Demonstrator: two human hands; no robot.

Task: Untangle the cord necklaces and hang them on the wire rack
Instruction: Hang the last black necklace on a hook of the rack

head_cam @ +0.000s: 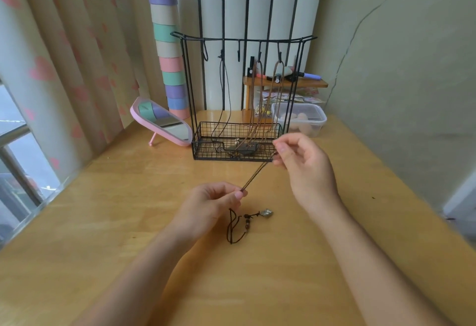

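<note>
A dark cord necklace point(257, 173) is stretched taut between my hands above the wooden table point(103, 222). My left hand point(213, 204) pinches its lower end and my right hand point(304, 161) pinches the upper end. Its beaded tail with a small metal pendant point(266, 213) lies on the table under my left hand. The black wire rack point(239, 40) stands at the back. Three cord necklaces hang from its hooks: a dark one point(222, 94) and two brown ones point(270, 99), their pendants resting in the wire basket point(206, 143).
A pink tilting mirror point(161, 122) stands left of the rack. A clear plastic box point(306, 119) sits to the right, behind it a small wooden shelf point(286, 83) with pens. A pastel striped column point(170, 55) and curtains fill the left.
</note>
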